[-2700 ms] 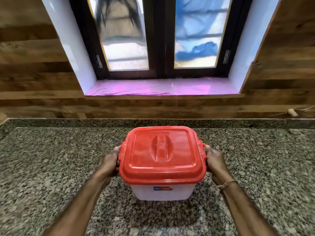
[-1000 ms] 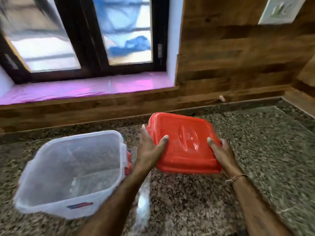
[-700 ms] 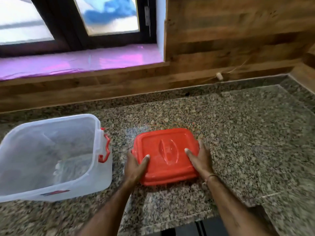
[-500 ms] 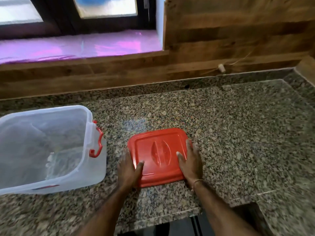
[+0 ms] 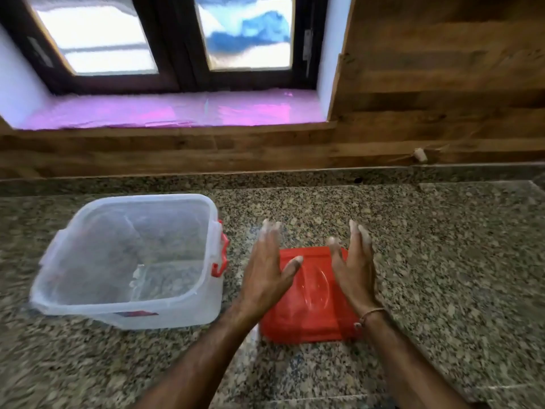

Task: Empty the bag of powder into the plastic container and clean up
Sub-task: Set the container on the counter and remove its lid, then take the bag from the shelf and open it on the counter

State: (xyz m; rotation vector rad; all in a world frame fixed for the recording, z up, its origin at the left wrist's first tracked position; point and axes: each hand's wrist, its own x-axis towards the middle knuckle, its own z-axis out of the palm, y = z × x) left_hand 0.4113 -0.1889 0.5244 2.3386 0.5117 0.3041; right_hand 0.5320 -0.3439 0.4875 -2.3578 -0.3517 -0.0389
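Container (image 5: 126, 261) left — lid (image 5: 309, 293) right

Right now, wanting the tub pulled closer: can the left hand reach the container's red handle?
Probably yes. The left hand is open and empty beside the container, whose red handle faces it, with only bare countertop between them.

Both forearms reach forward side by side. The left hand (image 5: 263, 276) and the right hand (image 5: 352, 270) are held flat, fingers straight, thumbs pointing inward, holding nothing.
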